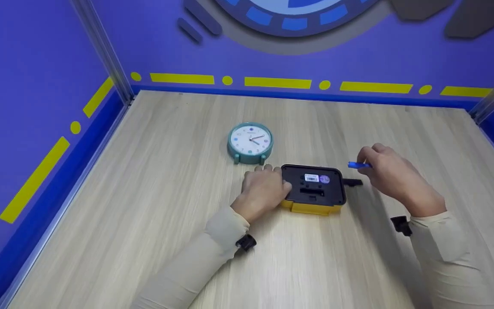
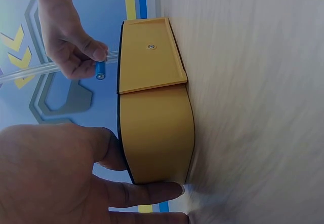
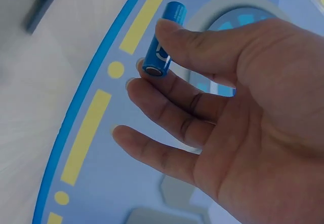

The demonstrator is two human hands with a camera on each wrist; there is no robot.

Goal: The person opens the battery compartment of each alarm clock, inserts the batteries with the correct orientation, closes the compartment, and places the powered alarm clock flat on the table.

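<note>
A yellow case with a black back (image 1: 302, 184), of a kind I cannot tell, lies back up on the table; its yellow side (image 2: 157, 133) fills the middle of the left wrist view. My left hand (image 1: 264, 191) grips its left end, thumb at the black edge and fingers against the end wall. To the right and above the table, my right hand (image 1: 390, 171) pinches a blue cylindrical battery (image 3: 164, 39) between thumb and fingers. The remaining right fingers are spread apart. The back bears a recessed slot (image 1: 312, 192) and a white barcode label (image 1: 311, 177).
Behind the case, a teal round clock (image 1: 250, 141) lies face up. A narrow black piece (image 1: 352, 182) is at the case's right side; whether it is attached I cannot tell. Blue panels (image 1: 272, 64) rise behind the wooden table (image 1: 165, 171) and at its sides.
</note>
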